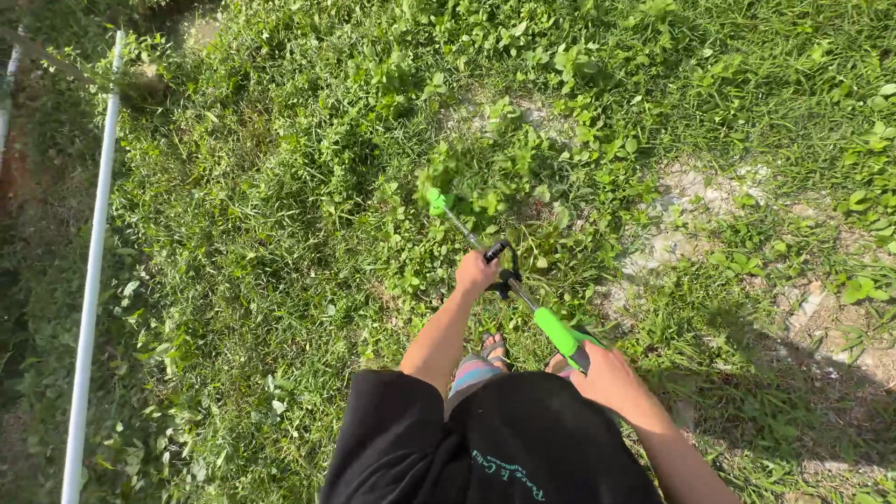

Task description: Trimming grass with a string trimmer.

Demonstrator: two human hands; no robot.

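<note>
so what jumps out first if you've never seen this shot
The bright green and black grass trimmer at centre, gripped at its side handle by the left hand and at its rear grip by the right hand. Its head sits in tall weeds. A white pipe runs down the left edge.

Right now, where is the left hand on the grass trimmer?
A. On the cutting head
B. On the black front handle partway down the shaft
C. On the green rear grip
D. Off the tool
B: the left hand is closed around the black front handle of the grass trimmer, while the right hand holds the green rear grip.
</note>
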